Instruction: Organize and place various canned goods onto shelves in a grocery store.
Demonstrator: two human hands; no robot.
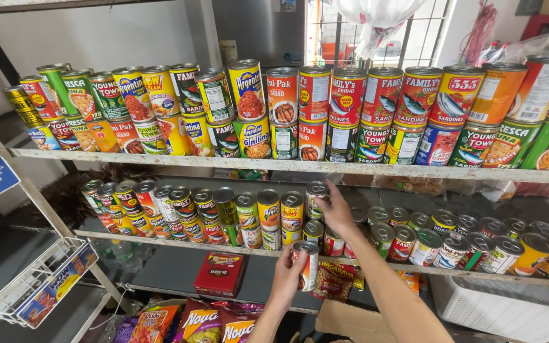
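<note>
Can [306, 265] sits in your left hand [289, 274], fingers wrapped round its side, held just in front of the middle shelf [179, 244] edge, label out. Your right hand [336, 209] is up on the stack, fingertips pinching the top can [316, 198], probably steadying it since the cans there stand two high. So two cans in hand, one each. Above, the top shelf [223, 161] carries two tiers too, labels facing front so you can read them.
</note>
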